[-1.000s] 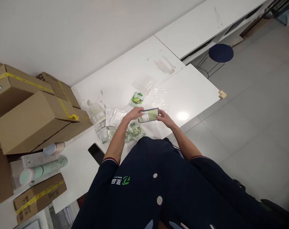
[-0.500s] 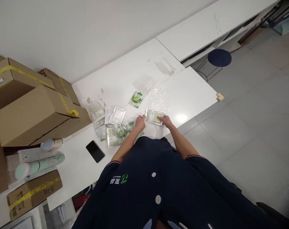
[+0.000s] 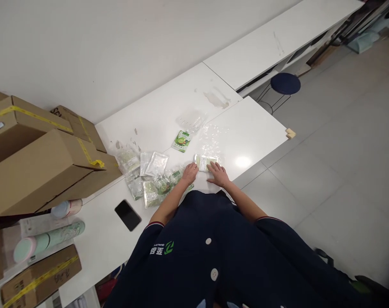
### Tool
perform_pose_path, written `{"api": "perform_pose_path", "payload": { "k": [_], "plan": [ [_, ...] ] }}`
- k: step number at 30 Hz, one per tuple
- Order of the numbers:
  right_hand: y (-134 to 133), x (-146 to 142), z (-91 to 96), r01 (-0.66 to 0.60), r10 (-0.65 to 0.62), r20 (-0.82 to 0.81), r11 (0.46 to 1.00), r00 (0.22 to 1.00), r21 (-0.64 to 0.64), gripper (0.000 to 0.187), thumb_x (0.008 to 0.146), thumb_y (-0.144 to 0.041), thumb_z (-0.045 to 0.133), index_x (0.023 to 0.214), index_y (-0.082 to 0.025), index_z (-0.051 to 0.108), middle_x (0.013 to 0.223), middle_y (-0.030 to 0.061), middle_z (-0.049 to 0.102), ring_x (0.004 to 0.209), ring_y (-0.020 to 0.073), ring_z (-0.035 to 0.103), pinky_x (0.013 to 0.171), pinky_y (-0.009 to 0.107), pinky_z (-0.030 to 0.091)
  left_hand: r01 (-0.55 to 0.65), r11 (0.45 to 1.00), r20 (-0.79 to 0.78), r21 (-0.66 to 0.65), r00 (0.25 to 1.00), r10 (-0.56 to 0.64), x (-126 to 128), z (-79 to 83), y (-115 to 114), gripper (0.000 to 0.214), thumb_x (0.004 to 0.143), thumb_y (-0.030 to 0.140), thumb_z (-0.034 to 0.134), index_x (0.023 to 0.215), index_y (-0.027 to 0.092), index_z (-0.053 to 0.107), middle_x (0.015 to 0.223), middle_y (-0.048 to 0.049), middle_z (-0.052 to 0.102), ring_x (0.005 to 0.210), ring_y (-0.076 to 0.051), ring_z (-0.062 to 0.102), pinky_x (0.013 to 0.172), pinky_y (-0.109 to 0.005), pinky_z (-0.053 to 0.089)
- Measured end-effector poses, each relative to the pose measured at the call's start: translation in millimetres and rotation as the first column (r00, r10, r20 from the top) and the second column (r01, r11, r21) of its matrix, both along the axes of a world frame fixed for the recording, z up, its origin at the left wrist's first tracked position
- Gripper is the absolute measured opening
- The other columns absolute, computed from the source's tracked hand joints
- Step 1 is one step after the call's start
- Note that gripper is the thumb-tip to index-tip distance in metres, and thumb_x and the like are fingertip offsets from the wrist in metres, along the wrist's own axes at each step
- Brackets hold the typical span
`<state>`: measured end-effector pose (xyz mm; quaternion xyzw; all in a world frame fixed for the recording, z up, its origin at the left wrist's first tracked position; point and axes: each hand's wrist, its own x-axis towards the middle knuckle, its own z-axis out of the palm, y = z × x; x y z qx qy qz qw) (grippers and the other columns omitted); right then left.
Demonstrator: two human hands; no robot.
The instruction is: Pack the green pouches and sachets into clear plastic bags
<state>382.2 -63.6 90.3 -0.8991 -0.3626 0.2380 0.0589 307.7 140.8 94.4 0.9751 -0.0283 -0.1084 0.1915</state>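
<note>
A pale green pouch (image 3: 202,161) with a white label lies flat on the white table in front of me. My left hand (image 3: 190,173) rests at its left edge, fingers stretched toward the corner. Across the pouch's lower right part lie the spread fingers of my right hand (image 3: 218,174), palm down. Clear plastic wrap (image 3: 211,137) is spread just beyond the pouch. Further back is a green pouch with a fruit picture (image 3: 181,141). Several wrapped green pouches (image 3: 163,185) are piled left of my left hand, beside a silvery packet (image 3: 157,163).
A black phone (image 3: 128,214) lies at the left on the table. Beyond it are a mint green bottle (image 3: 57,238), a lidded jar (image 3: 66,209) and cardboard boxes (image 3: 30,167). A dark round stool (image 3: 285,83) stands past the table's right corner, which has a pale guard (image 3: 290,134).
My right hand has let go of the pouch's right end and now lies spread over it. The pouch has come down flat. The view has shifted slightly.
</note>
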Motion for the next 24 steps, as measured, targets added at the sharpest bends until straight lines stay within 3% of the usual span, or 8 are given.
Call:
{"api": "perform_pose_path", "payload": {
  "k": [4, 8, 10, 13, 17, 20, 22, 24],
  "plan": [
    [-13.3, -7.6, 1.0, -0.002, 0.001, 0.037, 1.0, 0.999, 0.026, 0.058, 0.091, -0.018, 0.041, 0.149, -0.022, 0.036, 0.157, 0.0054, 0.032, 0.143, 0.0299, 0.029, 0.113, 0.052, 0.027, 0.031, 0.996, 0.035, -0.079, 0.999, -0.028, -6.1, 10.9, 4.8, 0.02, 0.094, 0.011, 0.038, 0.094, 0.015, 0.058, 0.103, -0.0111, 0.061, 0.104, -0.022, 0.053, 0.096, -0.037, 0.04],
    [-26.1, 10.4, 16.7, 0.038, -0.009, -0.181, 0.987, 0.983, 0.155, 0.044, 0.093, -0.025, 0.042, 0.136, -0.023, 0.054, 0.144, 0.0065, 0.052, 0.13, 0.0269, 0.048, 0.105, 0.041, 0.04, 0.013, 0.987, 0.055, -0.162, 0.998, -0.004, -7.5, 25.7, 12.2, 0.018, 0.096, 0.021, 0.039, 0.093, 0.017, 0.056, 0.095, -0.0071, 0.063, 0.092, -0.019, 0.057, 0.091, -0.034, 0.042],
    [-26.7, 29.2, 25.9, 0.122, -0.057, -0.291, 0.97, 0.955, 0.21, 0.036, 0.093, -0.033, 0.044, 0.124, -0.024, 0.062, 0.129, 0.006, 0.064, 0.115, 0.0244, 0.059, 0.095, 0.036, 0.046, -0.057, 0.972, 0.047, -0.23, 0.996, 0.069, 1.9, 32.1, 15.7, 0.018, 0.097, 0.025, 0.039, 0.095, 0.018, 0.055, 0.093, -0.0054, 0.064, 0.088, -0.018, 0.058, 0.084, -0.031, 0.043],
    [-15.2, 60.4, 34.9, 0.201, -0.139, -0.323, 0.965, 0.936, 0.167, 0.032, 0.095, -0.042, 0.042, 0.106, -0.024, 0.066, 0.101, 0.004, 0.071, 0.09, 0.0208, 0.064, 0.077, 0.03, 0.048, -0.272, 0.914, -0.035, -0.301, 0.961, 0.274, 28.8, 36.8, 19.8, 0.017, 0.097, 0.03, 0.041, 0.098, 0.021, 0.055, 0.094, -0.0029, 0.065, 0.086, -0.017, 0.06, 0.077, -0.027, 0.043],
    [15.8, 90.1, 31.3, 0.193, -0.171, -0.272, 0.979, 0.947, 0.058, 0.024, 0.092, -0.04, 0.048, 0.094, -0.021, 0.063, 0.092, 0.0045, 0.068, 0.082, 0.0182, 0.061, 0.067, 0.025, 0.043, -0.442, 0.873, -0.107, -0.205, 0.897, 0.429, 62.8, 32.2, 22.5, 0.016, 0.095, 0.025, 0.042, 0.099, 0.021, 0.057, 0.094, -0.0034, 0.066, 0.088, -0.018, 0.06, 0.078, -0.028, 0.043],
    [36.9, 96.9, 21.9, 0.183, -0.178, -0.25, 0.983, 0.952, -0.003, 0.019, 0.088, -0.037, 0.057, 0.094, -0.02, 0.063, 0.095, 0.006, 0.068, 0.082, 0.0191, 0.061, 0.066, 0.025, 0.042, -0.502, 0.857, -0.11, -0.114, 0.864, 0.492, 65.2, 25.9, 20.8, 0.027, 0.091, 0.017, 0.043, 0.115, 0.019, 0.055, 0.105, -0.0105, 0.064, 0.095, -0.023, 0.059, 0.082, -0.035, 0.044],
    [45.4, 94.0, 17.6, 0.193, -0.198, -0.227, 0.98, 0.953, -0.045, 0.022, 0.086, -0.035, 0.058, 0.101, -0.019, 0.062, 0.098, 0.0085, 0.067, 0.083, 0.0211, 0.061, 0.068, 0.028, 0.043, -0.461, 0.886, -0.046, -0.045, 0.887, 0.459, 53.7, 23.2, 17.0, 0.039, 0.089, 0.014, 0.042, 0.127, 0.016, 0.05, 0.12, -0.0166, 0.057, 0.107, -0.027, 0.055, 0.091, -0.04, 0.042],
    [48.2, 86.5, 16.2, 0.216, -0.223, -0.185, 0.975, 0.957, -0.061, 0.032, 0.087, -0.033, 0.056, 0.115, -0.018, 0.058, 0.11, 0.0131, 0.064, 0.092, 0.0249, 0.06, 0.075, 0.033, 0.044, -0.342, 0.94, 0.012, -0.005, 0.94, 0.342, 35.4, 21.3, 10.9, 0.043, 0.087, 0.014, 0.043, 0.13, 0.017, 0.051, 0.129, -0.016, 0.051, 0.117, -0.027, 0.051, 0.1, -0.04, 0.038]
  ]
}}
